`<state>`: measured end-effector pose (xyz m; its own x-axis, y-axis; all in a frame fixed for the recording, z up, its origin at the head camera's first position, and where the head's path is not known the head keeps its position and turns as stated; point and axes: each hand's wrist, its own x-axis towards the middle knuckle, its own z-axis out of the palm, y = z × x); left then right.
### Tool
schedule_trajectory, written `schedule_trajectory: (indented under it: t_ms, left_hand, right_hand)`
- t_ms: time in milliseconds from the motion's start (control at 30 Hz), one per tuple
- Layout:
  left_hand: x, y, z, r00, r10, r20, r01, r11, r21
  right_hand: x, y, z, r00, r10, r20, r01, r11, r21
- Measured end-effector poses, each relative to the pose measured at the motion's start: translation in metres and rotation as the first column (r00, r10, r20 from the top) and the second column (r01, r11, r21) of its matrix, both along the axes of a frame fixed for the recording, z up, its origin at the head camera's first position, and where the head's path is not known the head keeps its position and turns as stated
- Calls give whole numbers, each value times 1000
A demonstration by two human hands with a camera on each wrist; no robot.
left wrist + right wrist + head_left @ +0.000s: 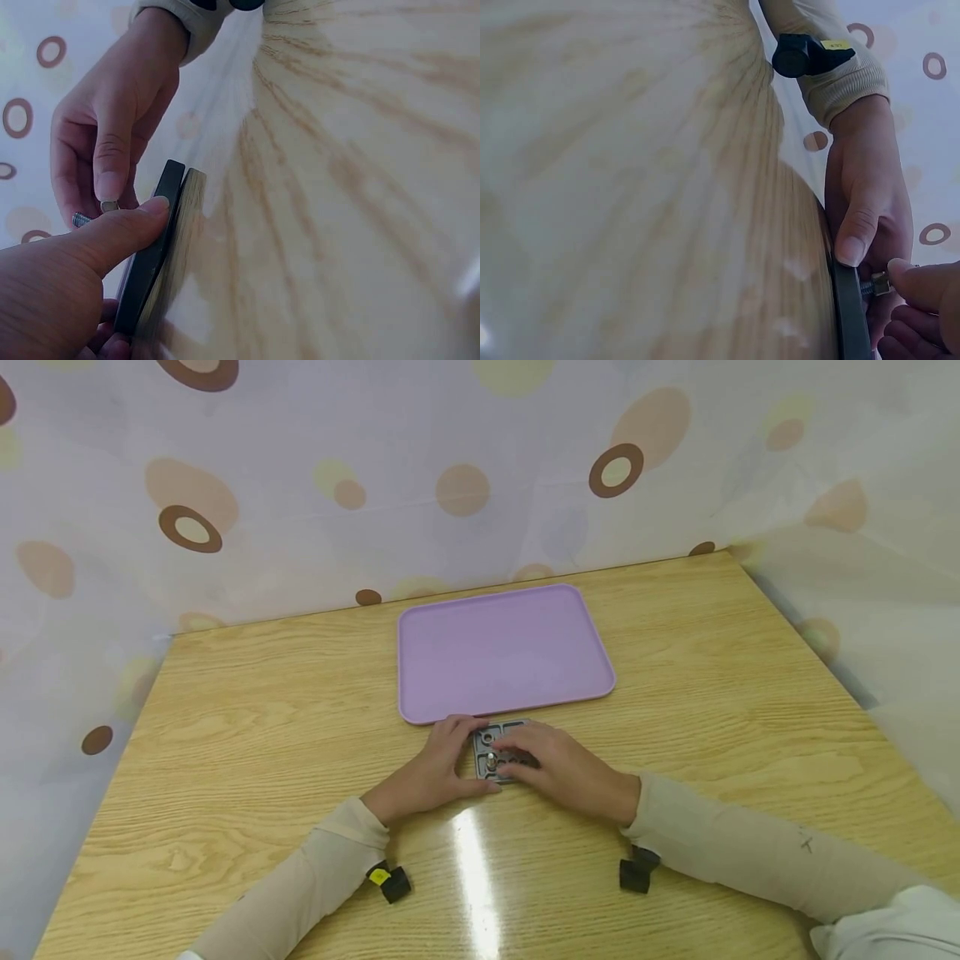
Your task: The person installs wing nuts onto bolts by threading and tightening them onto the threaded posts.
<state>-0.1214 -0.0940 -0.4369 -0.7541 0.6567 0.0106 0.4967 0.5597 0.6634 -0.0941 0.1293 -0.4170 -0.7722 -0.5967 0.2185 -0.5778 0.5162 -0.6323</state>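
A small dark grey metal plate (482, 748) with holes and recesses lies on the table. My left hand (431, 772) grips it by two opposite edges, thumb on the near edge and fingers at the far one. A short threaded bolt (866, 288) sticks up from the plate's face. At the bolt, the thumb and fingers of my right hand (573, 768) pinch a small shiny metal nut (880, 283). In the left wrist view the nut (109, 205) shows under the right thumb tip; the fingers hide part of it.
A purple tray (502, 652) lies just beyond the plate, close to the left fingertips. The wood-grain table (285, 710) meets a patterned curtain (420, 460) at its back and sides. Black wrist cameras (635, 872) hang below both sleeves.
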Motion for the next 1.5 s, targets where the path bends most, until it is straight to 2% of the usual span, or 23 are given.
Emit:
schedule_trajectory:
  t_ms: [300,667,1000,1500]
  left_hand:
    - [-1,0,-1,1000,-8,-7,8,1000,-1]
    - [0,0,1,1000,1,14,-1,1000,-11]
    - [0,0,1,1000,2,1,-2,1000,-8]
    - [1,-2,2,1000,3,14,-3,1000,-2]
  right_hand:
    - [-1,-4,0,1000,27,-4,-27,1000,-7]
    - [-3,-2,0,1000,-8,29,8,1000,5]
    - [-4,4,-2,1000,3,-18,-3,1000,-13]
    - [-1,0,1,1000,11,4,-11,1000,1]
